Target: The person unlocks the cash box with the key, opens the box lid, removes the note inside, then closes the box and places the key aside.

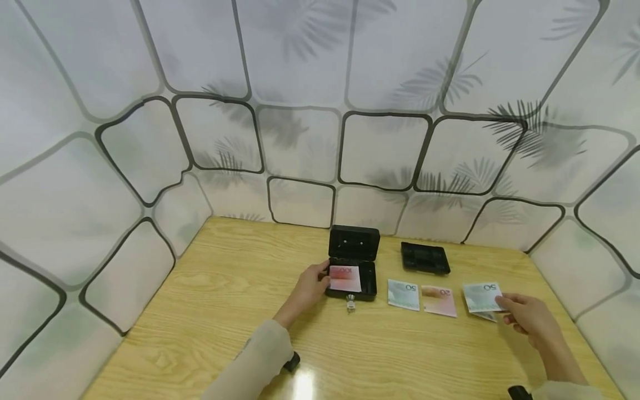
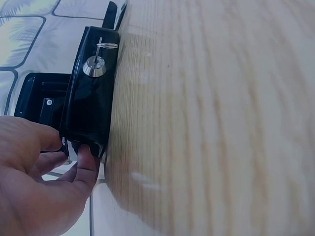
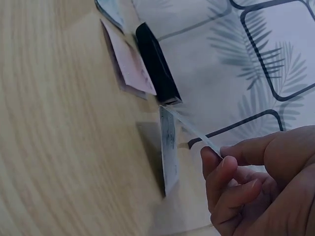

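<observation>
A small black cash box (image 1: pixel 370 279) stands with its lid (image 1: pixel 354 243) raised, a pink 100 banknote (image 1: pixel 345 278) lying inside. My left hand (image 1: pixel 309 290) grips the box's left side; the left wrist view has the thumb at the rim and fingers against the end wall. Keys (image 1: pixel 351 303) hang from the front lock (image 2: pixel 94 67). To the right, my right hand (image 1: pixel 533 319) pinches a 50 banknote (image 1: pixel 481 296) by its edge between thumb and fingers. Under it another note (image 3: pixel 169 152), bluish and partly covered, is on the table.
Between the box and my right hand lie a blue-green 50 note (image 1: pixel 403 295) and a pinkish 20 note (image 1: pixel 439 301). Behind them sits a black tray (image 1: pixel 425 258). A patterned curtain (image 1: pixel 300 144) borders the wooden table (image 1: pixel 210 300) at the back and both sides.
</observation>
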Demonstrator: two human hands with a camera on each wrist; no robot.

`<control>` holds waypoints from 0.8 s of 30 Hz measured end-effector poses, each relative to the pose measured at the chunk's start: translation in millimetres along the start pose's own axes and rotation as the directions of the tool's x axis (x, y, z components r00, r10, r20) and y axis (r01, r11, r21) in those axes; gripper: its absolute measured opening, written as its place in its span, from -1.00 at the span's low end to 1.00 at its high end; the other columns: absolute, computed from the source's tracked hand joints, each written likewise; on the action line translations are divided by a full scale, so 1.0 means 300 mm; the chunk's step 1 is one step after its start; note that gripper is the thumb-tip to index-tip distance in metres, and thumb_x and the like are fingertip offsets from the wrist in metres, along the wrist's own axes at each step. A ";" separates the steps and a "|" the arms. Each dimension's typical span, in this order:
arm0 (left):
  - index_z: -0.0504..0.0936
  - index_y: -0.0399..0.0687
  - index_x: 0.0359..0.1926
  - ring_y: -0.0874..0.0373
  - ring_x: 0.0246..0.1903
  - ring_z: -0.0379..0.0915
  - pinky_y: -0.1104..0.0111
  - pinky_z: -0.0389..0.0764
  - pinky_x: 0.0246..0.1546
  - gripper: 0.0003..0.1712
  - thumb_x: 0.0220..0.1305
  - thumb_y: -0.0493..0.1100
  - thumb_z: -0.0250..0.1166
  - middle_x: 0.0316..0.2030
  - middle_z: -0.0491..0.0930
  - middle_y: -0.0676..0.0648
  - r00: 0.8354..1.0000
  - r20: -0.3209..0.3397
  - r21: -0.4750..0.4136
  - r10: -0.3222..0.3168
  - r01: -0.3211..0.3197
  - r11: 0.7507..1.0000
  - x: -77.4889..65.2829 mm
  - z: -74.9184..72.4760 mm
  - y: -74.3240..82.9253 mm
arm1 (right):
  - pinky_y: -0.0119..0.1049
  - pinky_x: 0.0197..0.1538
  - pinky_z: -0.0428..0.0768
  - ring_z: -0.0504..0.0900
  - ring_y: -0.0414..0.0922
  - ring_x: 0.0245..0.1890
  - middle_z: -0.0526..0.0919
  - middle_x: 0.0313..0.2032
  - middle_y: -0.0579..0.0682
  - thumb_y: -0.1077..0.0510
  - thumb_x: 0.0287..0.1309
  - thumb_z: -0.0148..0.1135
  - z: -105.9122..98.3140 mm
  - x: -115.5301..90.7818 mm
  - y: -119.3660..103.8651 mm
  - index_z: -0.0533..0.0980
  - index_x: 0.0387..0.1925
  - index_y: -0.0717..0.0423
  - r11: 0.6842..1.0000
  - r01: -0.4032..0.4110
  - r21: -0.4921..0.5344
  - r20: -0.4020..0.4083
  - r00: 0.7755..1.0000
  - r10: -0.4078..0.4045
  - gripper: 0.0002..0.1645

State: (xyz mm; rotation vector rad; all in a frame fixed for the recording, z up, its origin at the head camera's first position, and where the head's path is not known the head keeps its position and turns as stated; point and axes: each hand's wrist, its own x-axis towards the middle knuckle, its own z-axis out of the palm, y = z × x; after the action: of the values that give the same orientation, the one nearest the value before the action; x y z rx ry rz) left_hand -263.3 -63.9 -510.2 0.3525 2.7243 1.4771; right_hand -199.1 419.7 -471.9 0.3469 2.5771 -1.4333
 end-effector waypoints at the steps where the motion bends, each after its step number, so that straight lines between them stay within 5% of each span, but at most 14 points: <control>1: 0.37 -0.42 0.44 -0.12 0.11 0.49 0.04 0.56 0.10 -0.44 0.48 -0.37 0.18 0.20 0.51 -0.43 1.000 0.001 0.000 0.003 -0.003 1.000 0.000 0.000 -0.001 | -0.43 -0.49 0.52 0.55 -0.30 -0.52 0.68 -0.36 -0.18 0.04 0.56 0.07 0.004 0.001 0.005 0.22 0.34 0.65 1.000 -0.004 0.002 0.003 1.000 0.004 -0.27; 9: 0.36 -0.45 0.43 -0.13 0.12 0.50 0.05 0.57 0.09 -0.44 0.47 -0.38 0.18 0.21 0.50 -0.44 1.000 -0.001 -0.005 0.015 -0.015 1.000 0.002 -0.001 -0.003 | -0.45 -0.52 0.46 0.56 -0.26 -0.52 0.65 -0.43 -0.12 0.11 0.53 0.09 0.043 0.015 0.031 0.24 0.28 0.73 1.000 0.005 -0.025 -0.004 1.000 -0.005 -0.31; 18: 0.36 -0.43 0.44 -0.14 0.13 0.49 0.02 0.56 0.12 -0.44 0.47 -0.38 0.17 0.21 0.50 -0.44 1.000 -0.003 -0.018 0.010 -0.010 1.000 0.001 -0.001 -0.002 | -0.39 -0.52 0.39 0.46 -0.22 -0.59 0.59 -0.59 -0.13 0.08 0.43 0.17 0.071 0.030 0.047 0.44 0.14 0.67 0.964 0.052 -0.262 -0.099 0.992 -0.081 -0.37; 24: 0.37 -0.44 0.43 -0.16 0.15 0.48 -0.01 0.54 0.14 -0.43 0.46 -0.38 0.19 0.21 0.50 -0.45 1.000 -0.004 -0.028 0.011 -0.011 1.000 0.003 0.002 -0.006 | -0.31 -0.41 0.42 0.52 -0.07 -0.41 0.67 -0.43 0.07 0.05 0.42 0.19 0.079 0.027 0.045 0.47 0.10 0.65 0.951 0.037 -0.307 -0.121 0.990 -0.078 -0.37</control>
State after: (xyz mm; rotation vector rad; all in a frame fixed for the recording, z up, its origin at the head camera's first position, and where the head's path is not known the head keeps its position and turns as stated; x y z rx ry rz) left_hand -264.3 -64.2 -511.8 0.3649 2.7060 1.5187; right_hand -202.2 407.3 -497.4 0.3325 2.8806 -1.0344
